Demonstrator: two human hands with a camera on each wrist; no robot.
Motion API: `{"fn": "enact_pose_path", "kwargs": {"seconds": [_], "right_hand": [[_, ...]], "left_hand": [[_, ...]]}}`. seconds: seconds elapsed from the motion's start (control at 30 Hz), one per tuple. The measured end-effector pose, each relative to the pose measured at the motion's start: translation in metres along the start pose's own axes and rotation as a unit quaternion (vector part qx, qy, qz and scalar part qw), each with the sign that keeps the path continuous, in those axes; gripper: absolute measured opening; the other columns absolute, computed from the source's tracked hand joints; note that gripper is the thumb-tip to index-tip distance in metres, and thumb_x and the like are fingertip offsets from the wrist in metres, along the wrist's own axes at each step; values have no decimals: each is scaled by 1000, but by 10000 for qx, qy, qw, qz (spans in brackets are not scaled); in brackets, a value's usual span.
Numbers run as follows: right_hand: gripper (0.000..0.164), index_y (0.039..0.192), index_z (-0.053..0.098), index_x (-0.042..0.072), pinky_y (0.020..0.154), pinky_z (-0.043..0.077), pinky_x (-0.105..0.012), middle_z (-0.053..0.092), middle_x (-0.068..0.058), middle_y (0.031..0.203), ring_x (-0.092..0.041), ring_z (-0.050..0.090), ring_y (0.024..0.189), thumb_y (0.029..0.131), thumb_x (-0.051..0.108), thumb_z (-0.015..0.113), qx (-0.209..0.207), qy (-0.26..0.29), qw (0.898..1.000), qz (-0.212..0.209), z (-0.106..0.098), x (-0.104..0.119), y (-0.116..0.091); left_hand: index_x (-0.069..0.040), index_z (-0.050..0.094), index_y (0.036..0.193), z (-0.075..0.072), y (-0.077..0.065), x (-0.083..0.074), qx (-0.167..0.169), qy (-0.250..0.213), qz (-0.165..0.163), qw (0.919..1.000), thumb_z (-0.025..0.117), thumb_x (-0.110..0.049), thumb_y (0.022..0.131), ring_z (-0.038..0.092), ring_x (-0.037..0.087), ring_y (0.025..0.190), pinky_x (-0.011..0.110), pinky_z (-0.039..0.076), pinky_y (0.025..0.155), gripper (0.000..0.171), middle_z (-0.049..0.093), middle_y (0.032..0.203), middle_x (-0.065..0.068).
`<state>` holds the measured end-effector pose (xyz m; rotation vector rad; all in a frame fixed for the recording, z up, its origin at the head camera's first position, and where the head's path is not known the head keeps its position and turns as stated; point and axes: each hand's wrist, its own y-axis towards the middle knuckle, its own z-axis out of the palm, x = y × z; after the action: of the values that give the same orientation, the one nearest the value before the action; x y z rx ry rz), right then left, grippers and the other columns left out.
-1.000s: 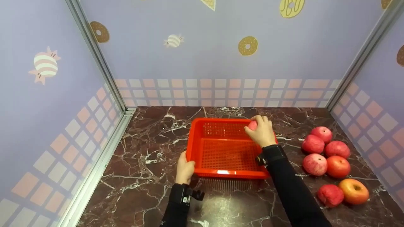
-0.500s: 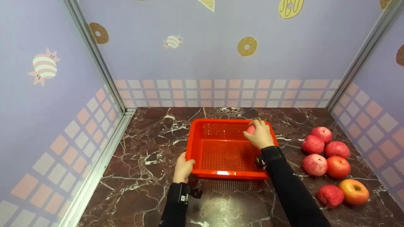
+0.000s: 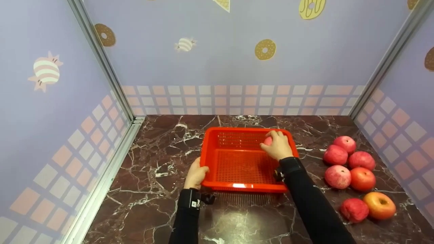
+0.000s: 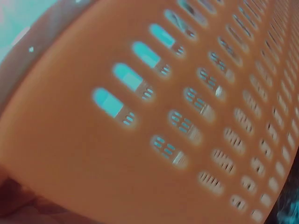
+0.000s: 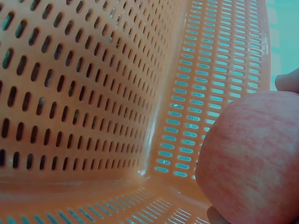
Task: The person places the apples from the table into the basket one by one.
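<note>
A red plastic basket (image 3: 237, 188) with slotted walls and floor stands mid-counter. My left hand (image 3: 196, 173) grips its left rim, thumb on the inner side; the left wrist view is filled by the slotted basket wall (image 4: 93, 154). Inside the far right corner of the basket, my right hand (image 3: 278, 146) holds a pinkish-red apple (image 5: 254, 158) between thumb and fingers. Most of that apple is hidden behind the hand in the head view. The right wrist view shows it beside the slotted walls, above the basket floor.
Several apples lie loose on the right of the dark marbled counter (image 3: 152, 203), among them a red apple (image 3: 354, 210) and a yellow-orange apple (image 3: 379, 205) nearest me. Patterned panels enclose the back and both sides, with a metal rail (image 3: 101, 183) along the left.
My right hand has moved slightly left and lower into the basket with the apple. The left hand has shifted a little left and up along the rim. The basket stays in place.
</note>
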<state>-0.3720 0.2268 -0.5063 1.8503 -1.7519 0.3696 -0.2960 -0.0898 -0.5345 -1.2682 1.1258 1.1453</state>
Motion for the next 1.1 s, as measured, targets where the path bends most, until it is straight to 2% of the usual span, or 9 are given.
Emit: {"fn": "enact_pose_path", "kwargs": {"seconds": [0.27,0.5,0.67,0.83,1.1], "right_hand": [[44,117,62,3,99,45,-58,57,-26,126,-50,50,120,86,31,74,142,-54,9999,-33,6,-5,0],[44,118,62,6,98,48,-57,57,-24,129,-47,50,121,85,32,74,373,-196,9991,29,9,-6,-3],[44,119,62,6,98,47,-57,56,-23,128,-47,50,120,85,33,73,505,-314,9982,98,10,-8,-2],[46,120,62,6,98,47,-58,56,-23,128,-48,49,122,85,33,73,563,-358,9977,145,12,-11,-1],[46,119,61,4,96,47,-58,57,-25,122,-49,51,116,83,31,74,651,-490,9967,-37,17,-16,1]], "left_hand": [[11,42,146,1,-2,-2,-31,-9,28,10000,45,14,76,59,47,118,54,53,97,70,55,138,34],[11,44,143,2,-4,-3,2,-50,-62,10000,45,14,77,60,44,115,54,53,95,66,56,136,34],[10,43,145,2,-2,-3,-12,-79,-133,9999,45,14,78,60,47,117,56,54,97,67,55,137,35],[11,43,145,2,-1,-2,-28,-23,-106,9999,44,14,75,59,46,116,53,54,95,69,55,136,34],[10,40,147,2,-1,-4,13,-68,-234,9997,43,14,78,58,49,121,58,52,99,70,53,139,35]]}}
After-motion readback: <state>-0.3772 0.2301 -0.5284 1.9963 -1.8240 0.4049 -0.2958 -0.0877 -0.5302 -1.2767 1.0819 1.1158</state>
